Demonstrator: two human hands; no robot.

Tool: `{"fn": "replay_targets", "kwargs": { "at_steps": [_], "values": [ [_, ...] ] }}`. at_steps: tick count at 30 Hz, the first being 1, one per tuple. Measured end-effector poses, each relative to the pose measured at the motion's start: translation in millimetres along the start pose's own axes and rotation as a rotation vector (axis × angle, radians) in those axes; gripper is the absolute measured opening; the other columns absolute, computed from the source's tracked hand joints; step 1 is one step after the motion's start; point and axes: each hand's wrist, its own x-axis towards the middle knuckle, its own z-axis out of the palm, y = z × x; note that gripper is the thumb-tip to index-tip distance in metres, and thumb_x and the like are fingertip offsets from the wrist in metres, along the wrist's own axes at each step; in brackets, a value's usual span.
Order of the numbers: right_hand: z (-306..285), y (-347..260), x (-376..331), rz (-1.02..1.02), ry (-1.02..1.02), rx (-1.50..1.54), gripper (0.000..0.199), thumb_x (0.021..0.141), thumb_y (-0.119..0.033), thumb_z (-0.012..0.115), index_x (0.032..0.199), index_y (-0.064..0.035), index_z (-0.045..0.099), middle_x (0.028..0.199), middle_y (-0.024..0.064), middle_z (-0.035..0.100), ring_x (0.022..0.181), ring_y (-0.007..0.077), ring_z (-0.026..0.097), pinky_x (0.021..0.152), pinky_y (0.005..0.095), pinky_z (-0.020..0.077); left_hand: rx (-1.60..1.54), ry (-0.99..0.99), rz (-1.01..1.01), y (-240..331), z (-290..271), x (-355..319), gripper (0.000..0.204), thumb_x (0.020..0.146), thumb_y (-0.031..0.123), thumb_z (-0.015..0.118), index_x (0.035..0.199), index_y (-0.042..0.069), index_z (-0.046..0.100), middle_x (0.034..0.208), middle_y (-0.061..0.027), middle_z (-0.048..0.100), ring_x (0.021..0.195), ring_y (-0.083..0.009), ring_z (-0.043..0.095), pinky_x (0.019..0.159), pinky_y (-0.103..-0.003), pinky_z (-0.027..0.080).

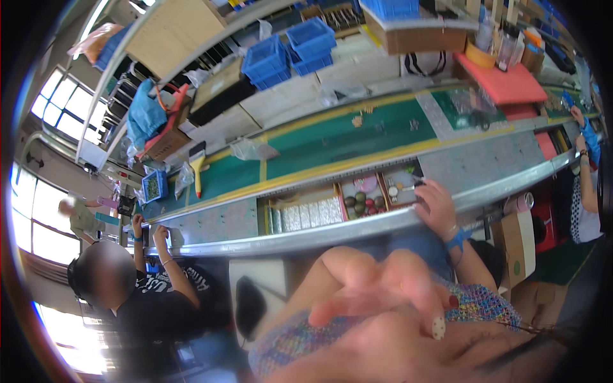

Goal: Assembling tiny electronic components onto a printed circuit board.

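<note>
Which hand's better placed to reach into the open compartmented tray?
Right, I'd say. The right hand is at the bench edge, beside the right end of the tray; what looks like the left hand is up close to the camera, blurred, away from the tray.

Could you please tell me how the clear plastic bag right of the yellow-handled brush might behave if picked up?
The clear plastic bag would probably feel floppy, since its film looks thin and crumpled. If pushed, it seems likelier to slide than roll, lying low on the green surface.
</note>
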Motion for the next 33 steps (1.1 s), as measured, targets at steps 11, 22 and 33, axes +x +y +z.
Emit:
{"fn": "replay_targets", "kwargs": {
  "at_steps": [11,22,33],
  "values": [
    [-5,-11,-1,0.020,-0.045,0.028,0.034,0.075,-0.021,0.069,0.104,-0.0058,0.062,0.105,0.0114,0.062,0.102,0.0311,0.058,0.086,0.0392,0.0477,1.183,0.364,-0.454,122,-51,-89,0.054,0.085,0.041,0.059,0.125,0.005,0.048,0.115,-0.0175,0.046,0.091,-0.0278,0.058,0.090,-0.045,0.043],
    [-13,-14,-2,-0.041,-0.204,0.085,0.038,0.076,-0.025,0.069,0.107,-0.0064,0.060,0.100,0.0103,0.062,0.093,0.0281,0.060,0.080,0.0369,0.0487,3.602,0.363,-1.255,540,0,-139,0.064,0.091,0.040,0.056,0.131,-0.008,0.041,0.136,-0.0292,0.039,0.125,-0.0409,0.038,0.106,-0.047,0.031],
    [-30,21,-12,0.043,-0.099,-0.100,0.029,0.081,-0.032,0.064,0.098,-0.0081,0.059,0.084,0.0068,0.058,0.082,0.0252,0.058,0.070,0.0364,0.0483,3.214,0.339,-1.472,782,-64,-83,0.061,0.094,0.044,0.045,0.126,-0.007,0.048,0.118,-0.0316,0.054,0.109,-0.0412,0.052,0.095,-0.045,0.040]
  ]
}}
